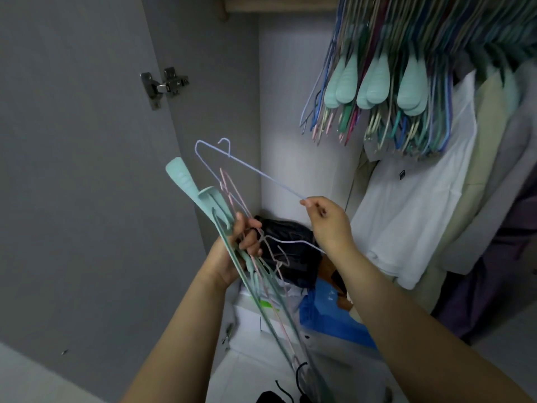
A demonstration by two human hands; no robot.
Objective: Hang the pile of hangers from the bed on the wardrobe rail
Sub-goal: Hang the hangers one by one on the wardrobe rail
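The left hand [244,242] is gripping a bundle of hangers [261,274] while the right hand [325,219] is pinching a light, springy blue wire hanger [255,167], best held nearer its hook, its fingers [308,202] closed on the wire.

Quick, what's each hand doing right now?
Left hand: grips the bundle of hangers.
Right hand: fingers pinch the lilac wire hanger, drawing it from the bundle.
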